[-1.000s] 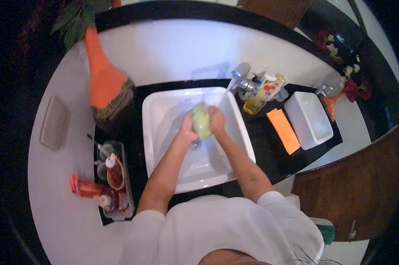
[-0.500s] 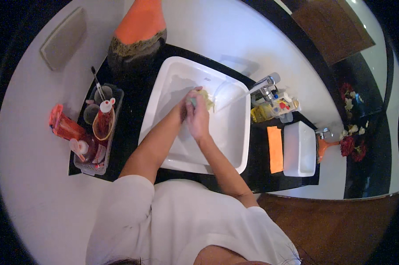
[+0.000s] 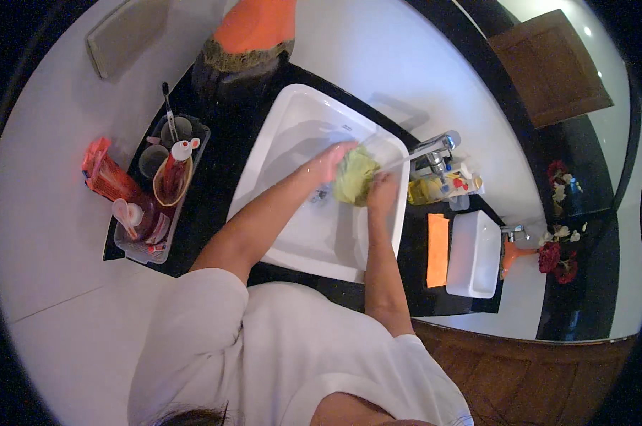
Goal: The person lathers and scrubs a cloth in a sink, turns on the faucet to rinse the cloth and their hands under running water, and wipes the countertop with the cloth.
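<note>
Over the white sink (image 3: 292, 245), a soft yellow-green cloth (image 3: 354, 179) is spread between my two hands. My left hand (image 3: 328, 162) grips its left edge, with the fingers partly behind it. On the other side my right hand (image 3: 383, 193) pinches the right edge; its fingertips are partly hidden. From the chrome tap (image 3: 440, 145) a stream of water runs toward the cloth and my right hand. The drain shows on the sink's floor just left of the cloth.
A clear tray (image 3: 142, 250) with cups, a toothbrush and bottles stands left on the black counter (image 3: 221, 184). Behind it rises an orange and dark vase (image 3: 253, 35). Right of the sink are bottles (image 3: 426, 190), a folded orange cloth (image 3: 437, 250) and a white rectangular container (image 3: 471, 255).
My hands were pressed together around the bunched cloth. They have moved apart, my right hand toward the tap, and the cloth is now opened out between them. The view has shifted slightly.
</note>
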The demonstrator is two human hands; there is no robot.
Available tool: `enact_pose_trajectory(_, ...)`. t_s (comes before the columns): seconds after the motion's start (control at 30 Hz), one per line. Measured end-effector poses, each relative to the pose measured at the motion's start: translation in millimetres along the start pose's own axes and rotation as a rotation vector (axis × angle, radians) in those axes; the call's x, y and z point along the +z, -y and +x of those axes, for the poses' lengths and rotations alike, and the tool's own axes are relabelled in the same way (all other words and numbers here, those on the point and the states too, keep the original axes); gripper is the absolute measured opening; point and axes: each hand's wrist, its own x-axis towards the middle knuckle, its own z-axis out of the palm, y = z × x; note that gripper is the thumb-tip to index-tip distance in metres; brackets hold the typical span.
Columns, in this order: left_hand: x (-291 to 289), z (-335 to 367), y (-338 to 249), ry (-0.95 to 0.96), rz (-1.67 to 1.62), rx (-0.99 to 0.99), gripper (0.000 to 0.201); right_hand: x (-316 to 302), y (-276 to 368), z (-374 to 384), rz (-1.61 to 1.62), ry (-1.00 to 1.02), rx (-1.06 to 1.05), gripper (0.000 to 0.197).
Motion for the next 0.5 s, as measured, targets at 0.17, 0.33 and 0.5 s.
enact_pose_trajectory(0.17, 5, -7, -18, -0.633, 1.437, 0.446, 0.027, -31, -4, -9, 0.182, -0.213, -0.061, 0.026)
enact_pose_trajectory(0.33, 36, -31, -40, -0.123, 0.889, 0.714, 0.034, -82, 37, -12, 0.129, 0.406, 0.352, 0.027)
enact_pose_trajectory(0.5, 82, -76, -34, 0.345, 1.069, 0.602, 0.056, -74, 42, 0, 0.503, 0.288, -0.367, 0.042)
